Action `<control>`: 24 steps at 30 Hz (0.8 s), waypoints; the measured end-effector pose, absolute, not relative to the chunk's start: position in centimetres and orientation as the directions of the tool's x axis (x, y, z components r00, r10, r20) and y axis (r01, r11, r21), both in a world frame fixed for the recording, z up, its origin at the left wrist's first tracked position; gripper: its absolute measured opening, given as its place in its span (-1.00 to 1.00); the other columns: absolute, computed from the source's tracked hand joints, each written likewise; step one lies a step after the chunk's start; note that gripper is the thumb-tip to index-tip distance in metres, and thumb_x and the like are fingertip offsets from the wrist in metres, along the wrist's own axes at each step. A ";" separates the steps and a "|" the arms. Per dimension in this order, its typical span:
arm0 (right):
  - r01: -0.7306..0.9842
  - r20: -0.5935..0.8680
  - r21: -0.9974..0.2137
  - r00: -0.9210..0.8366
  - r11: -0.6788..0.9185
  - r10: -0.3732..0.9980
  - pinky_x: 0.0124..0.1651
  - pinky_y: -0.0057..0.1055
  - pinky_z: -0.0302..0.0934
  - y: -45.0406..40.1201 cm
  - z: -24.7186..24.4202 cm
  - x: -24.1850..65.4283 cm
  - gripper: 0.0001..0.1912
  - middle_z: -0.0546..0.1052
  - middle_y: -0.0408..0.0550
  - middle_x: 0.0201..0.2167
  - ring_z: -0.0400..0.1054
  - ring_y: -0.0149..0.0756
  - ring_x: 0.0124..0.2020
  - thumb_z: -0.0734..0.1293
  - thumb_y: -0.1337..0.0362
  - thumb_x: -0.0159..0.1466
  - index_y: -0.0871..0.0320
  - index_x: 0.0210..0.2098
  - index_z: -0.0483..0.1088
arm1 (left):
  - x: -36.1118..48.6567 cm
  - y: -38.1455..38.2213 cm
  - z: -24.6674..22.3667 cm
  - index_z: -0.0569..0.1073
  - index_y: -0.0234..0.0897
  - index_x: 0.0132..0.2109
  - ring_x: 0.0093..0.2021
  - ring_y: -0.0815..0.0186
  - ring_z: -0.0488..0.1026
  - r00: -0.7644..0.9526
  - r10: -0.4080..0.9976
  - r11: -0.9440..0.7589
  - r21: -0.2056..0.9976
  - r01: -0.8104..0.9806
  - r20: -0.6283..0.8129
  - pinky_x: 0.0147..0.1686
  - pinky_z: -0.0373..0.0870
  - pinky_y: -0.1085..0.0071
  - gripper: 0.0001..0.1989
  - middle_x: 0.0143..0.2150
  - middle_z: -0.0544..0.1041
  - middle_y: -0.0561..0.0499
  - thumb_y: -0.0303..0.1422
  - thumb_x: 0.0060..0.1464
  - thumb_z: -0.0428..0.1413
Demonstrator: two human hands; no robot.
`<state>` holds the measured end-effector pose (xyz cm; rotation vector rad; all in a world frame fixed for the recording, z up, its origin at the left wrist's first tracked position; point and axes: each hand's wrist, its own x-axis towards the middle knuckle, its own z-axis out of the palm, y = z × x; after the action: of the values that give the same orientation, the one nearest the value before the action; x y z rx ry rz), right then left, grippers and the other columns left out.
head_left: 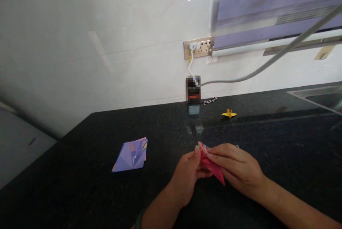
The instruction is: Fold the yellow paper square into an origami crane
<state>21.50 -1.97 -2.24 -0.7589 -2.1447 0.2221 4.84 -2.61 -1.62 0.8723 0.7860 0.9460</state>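
Observation:
A pink-red piece of folded origami paper [213, 168] is held between both hands above the dark countertop. My left hand [186, 176] pinches its left side, thumb at the top edge. From the right, the fingers of my right hand [238, 166] press on its upper part. One pointed end of the paper sticks out low between the hands; other parts of it are hidden by fingers. To the left lies a stack of purple and pink paper sheets [130, 154]. Farther back stands a small yellow folded paper crane [229, 113].
Against the white wall stands a small dark box [193, 90], partly pixelated, with a grey cable [240, 80] running right. A white cord links it to the wall socket [198, 47]. A beaded strand [210, 101] lies beside it. A metal-rimmed recess [296, 95] is at the far right.

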 end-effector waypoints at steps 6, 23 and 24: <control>0.410 0.618 -0.275 -0.618 0.870 0.486 -0.10 -0.19 0.20 -2.1 -1.8 20.8 -0.54 0.37 0.07 -0.08 0.22 -0.16 -0.07 0.17 0.52 0.12 0.13 0.00 0.25 | 4.1 -2.0 -2.0 0.42 -0.42 -0.26 -0.42 0.36 0.40 0.385 0.917 0.286 0.847 -0.448 -0.106 -0.36 0.31 0.40 -0.76 -0.40 0.45 -0.06 -0.30 0.02 0.03; 0.469 0.553 -0.604 -0.335 0.644 0.763 -0.40 -0.42 0.19 -2.2 -2.3 20.4 -0.82 0.37 -0.06 -0.44 0.27 -0.36 -0.42 0.23 0.40 0.17 0.18 -0.21 0.34 | 4.8 -2.1 -1.9 0.39 -0.33 -0.19 -0.36 0.39 0.33 0.483 0.875 0.186 0.911 -0.368 0.016 -0.30 0.22 0.44 -0.75 -0.35 0.42 0.00 -0.43 -0.11 0.14; 0.464 0.550 -0.613 -0.331 0.639 0.767 -0.39 -0.41 0.20 -2.3 -2.3 20.4 -0.83 0.38 -0.06 -0.44 0.27 -0.36 -0.41 0.22 0.39 0.18 0.17 -0.22 0.34 | 4.8 -2.1 -1.9 0.40 -0.34 -0.19 -0.37 0.39 0.33 0.474 0.881 0.181 0.920 -0.347 0.005 -0.32 0.22 0.45 -0.78 -0.35 0.42 -0.01 -0.43 -0.07 0.11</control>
<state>20.42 -2.30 -2.29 -0.9640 -1.9867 0.4390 4.78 -2.12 -1.86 1.0513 0.6229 0.9501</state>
